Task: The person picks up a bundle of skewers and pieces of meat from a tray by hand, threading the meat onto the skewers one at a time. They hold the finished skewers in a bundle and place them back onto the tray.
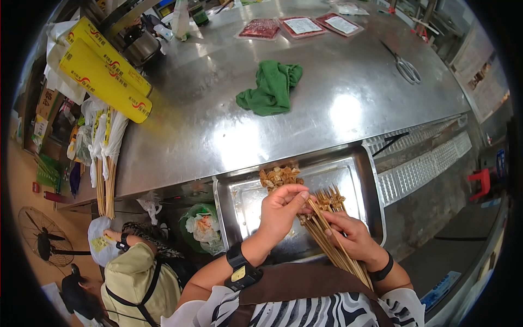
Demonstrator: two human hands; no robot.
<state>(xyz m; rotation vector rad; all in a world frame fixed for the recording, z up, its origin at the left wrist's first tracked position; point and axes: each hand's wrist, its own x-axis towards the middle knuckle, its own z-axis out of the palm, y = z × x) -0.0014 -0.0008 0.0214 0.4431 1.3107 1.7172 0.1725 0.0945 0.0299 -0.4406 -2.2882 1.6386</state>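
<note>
A metal tray (pixel 357 180) sits in front of me, with a pile of brown food pieces (pixel 280 177) at its far left side. Over the tray, my right hand (pixel 354 237) is wrapped round bamboo skewers (pixel 332 242), whose blunt ends run down toward my apron. My left hand (pixel 283 210) is closed, thumb and forefinger pinched at the upper end of one skewer; whatever sits between those fingertips is hidden. Just beyond the right hand, several pointed skewer tips carry brown food pieces (pixel 329 200).
On the steel table (pixel 190 131) lie a green cloth (pixel 269 90), scissors (pixel 406 68), red meat packs (pixel 299 26) and yellow cling-film rolls (pixel 106 79). Bagged skewers (pixel 106 163) hang over its left edge. A green-lined bin (pixel 201 226) stands left of the tray. Another person (pixel 131 272) is at lower left.
</note>
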